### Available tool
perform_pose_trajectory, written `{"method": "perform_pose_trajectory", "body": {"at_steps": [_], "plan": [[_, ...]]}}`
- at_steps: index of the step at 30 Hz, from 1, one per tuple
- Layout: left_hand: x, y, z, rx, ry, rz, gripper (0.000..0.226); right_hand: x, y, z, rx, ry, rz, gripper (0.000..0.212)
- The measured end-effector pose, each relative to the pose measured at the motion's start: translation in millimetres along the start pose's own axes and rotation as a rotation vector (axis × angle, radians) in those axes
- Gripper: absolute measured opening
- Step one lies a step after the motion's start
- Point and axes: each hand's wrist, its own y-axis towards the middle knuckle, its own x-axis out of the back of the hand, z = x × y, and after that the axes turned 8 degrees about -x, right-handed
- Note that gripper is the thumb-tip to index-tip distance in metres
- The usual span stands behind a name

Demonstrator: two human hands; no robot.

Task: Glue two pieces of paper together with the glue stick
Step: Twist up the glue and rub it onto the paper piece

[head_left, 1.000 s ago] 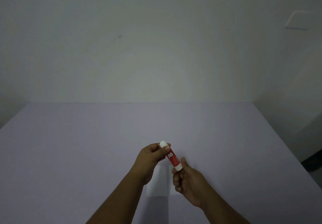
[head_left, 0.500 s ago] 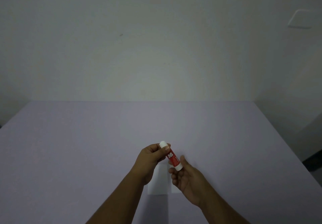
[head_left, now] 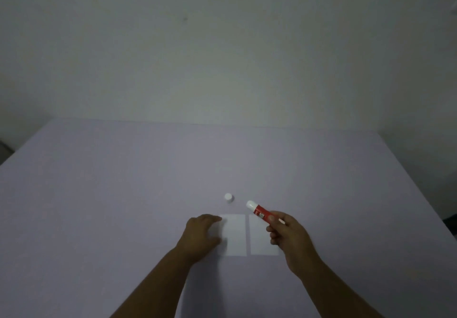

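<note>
Two small white paper pieces lie side by side on the lilac table point(head_left: 123, 194): the left paper point(head_left: 235, 235) and the right paper point(head_left: 261, 239). My right hand point(head_left: 286, 236) holds a red glue stick point(head_left: 259, 212) above the right paper, its white tip pointing up and to the left. The stick's white cap point(head_left: 228, 197) stands on the table just beyond the papers. My left hand point(head_left: 201, 235) rests palm down on the left edge of the left paper, fingers spread, holding nothing.
A plain pale wall point(head_left: 222, 58) rises behind the table's far edge. The table's right edge point(head_left: 420, 189) runs diagonally, with a dark gap beyond it at the far right.
The cap has come off the glue stick and now stands on the table. My left hand let go and dropped onto the left paper. My right hand alone holds the stick.
</note>
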Motion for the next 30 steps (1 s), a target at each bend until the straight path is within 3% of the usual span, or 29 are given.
{"method": "perform_pose_trajectory", "body": {"at_steps": [4, 13, 22, 30], "plan": [[-19.2, -0.5, 19.3, -0.031, 0.164, 0.122, 0.085, -5.3, 3.6, -8.5, 0.107, -0.345, -0.068, 0.011], [-38.2, 6.2, 31.7, -0.058, 0.363, 0.098, 0.091, -22.2, 25.3, -29.6, 0.222, -0.776, -0.043, 0.008], [-39.7, 8.4, 36.2, -0.047, 0.327, 0.101, 0.099, -39.4, 35.0, -47.9, 0.334, -1.047, 0.155, 0.019], [-33.0, 9.2, 33.7, -0.033, 0.285, 0.127, 0.097, -44.7, 60.8, -37.5, 0.412, -1.138, 0.048, 0.017]]}}
